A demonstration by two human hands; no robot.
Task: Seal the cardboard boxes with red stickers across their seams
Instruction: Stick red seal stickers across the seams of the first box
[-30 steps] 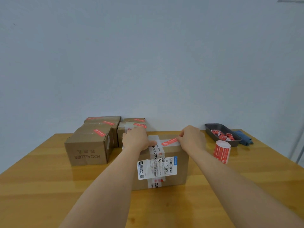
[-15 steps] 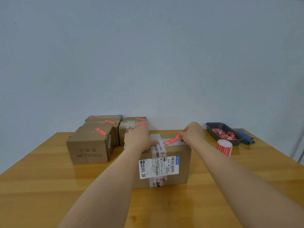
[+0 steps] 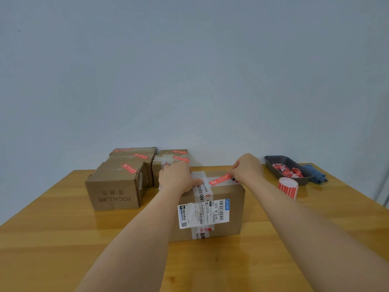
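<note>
Box in work: cardboard box (image 3: 229,209) at mid-bench, a shipping label (image 3: 203,213) on its near face, a strip of white printed tape (image 3: 200,186) running over the top and down the front.
Red sticker: red sticker (image 3: 219,179) lies aslant on the box top, just right of the white tape; its right end is under the right hand's fingertips, its left end lies toward the tape.
Right hand: right hand (image 3: 248,167) at the far right part of the box top, fingers curled and pinching the sticker's right end.
Left hand: left hand (image 3: 175,178) rests knuckles-up on the left part of the box top, fingers bent down onto the cardboard, thumb tip reaching onto the white tape. It holds nothing.
Other boxes: cluster of smaller boxes (image 3: 117,186) at far left of the bench, against the wall, each with a red sticker on top; the nearest reads FOCALLURE upside down.
Sticker roll: roll of red stickers (image 3: 288,187) stands on the bench to the right of the box, apart from it.
Tray: dark tray (image 3: 273,165) beyond the roll, holding crumpled red-and-white scraps (image 3: 288,171).
Cloth: blue cloth (image 3: 317,175) just right of the tray.
Bench: wooden bench (image 3: 52,239), light wall behind.
</note>
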